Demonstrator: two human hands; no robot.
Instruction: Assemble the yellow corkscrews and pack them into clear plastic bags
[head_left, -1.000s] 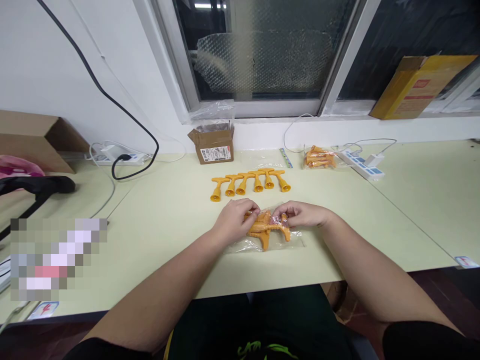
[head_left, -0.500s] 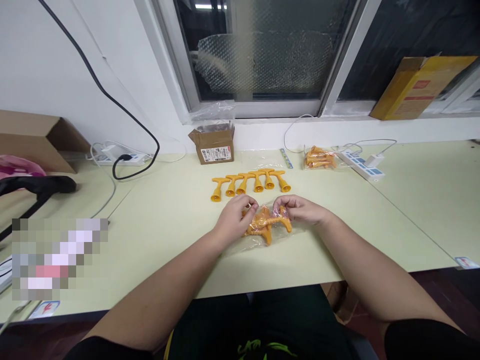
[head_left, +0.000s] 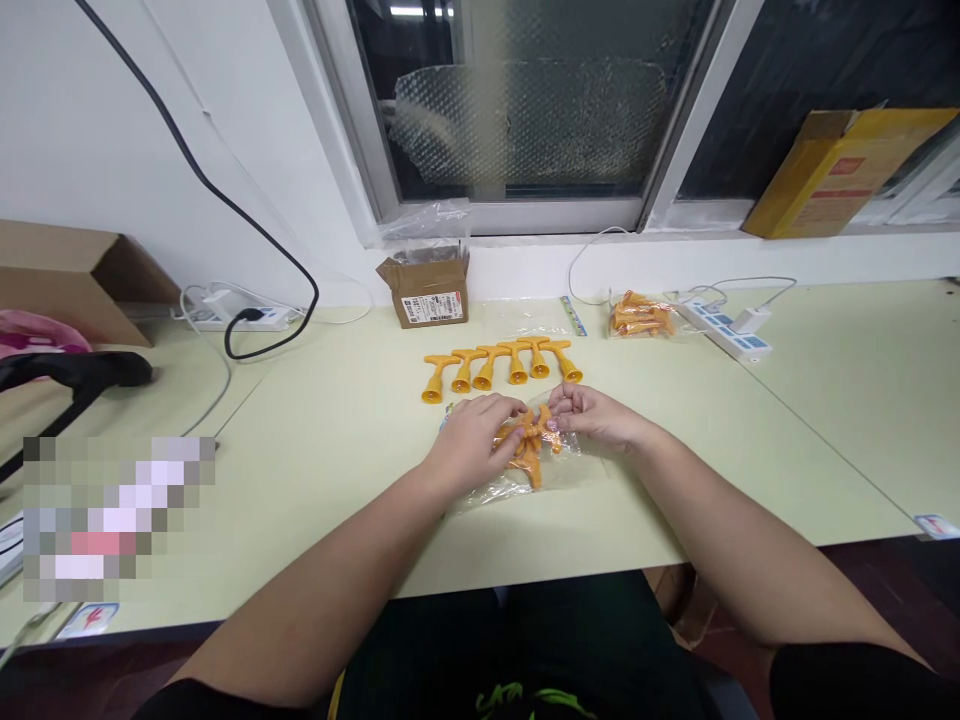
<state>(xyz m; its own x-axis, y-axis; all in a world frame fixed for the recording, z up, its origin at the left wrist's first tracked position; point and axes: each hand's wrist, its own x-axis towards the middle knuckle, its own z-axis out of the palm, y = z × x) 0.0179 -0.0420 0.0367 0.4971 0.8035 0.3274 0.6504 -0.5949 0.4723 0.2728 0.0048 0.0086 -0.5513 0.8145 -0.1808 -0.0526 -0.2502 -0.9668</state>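
Observation:
A clear plastic bag (head_left: 501,490) with orange plastic parts (head_left: 531,462) inside lies near the table's front edge. My left hand (head_left: 474,440) is closed on the bag's left side, its thumb and fingers pressing on the parts. At the bag's upper right, my right hand (head_left: 589,415) pinches the film with its fingers bent, close to the end of a part. Just beyond my hands stands a row of several yellow-orange T-shaped pieces (head_left: 517,362) with flared, cup-like ends towards me.
Behind the row are a small open cardboard box (head_left: 433,292), a flat clear bag (head_left: 525,318) with a coloured strip, and another bag of orange parts (head_left: 641,315). Power strips (head_left: 726,332) with cables lie right and left. A black cable (head_left: 225,200) hangs at the left.
The orange parts in the bag have shifted left and closer together. My left hand has turned further over them, and my right hand has moved slightly, still at the bag.

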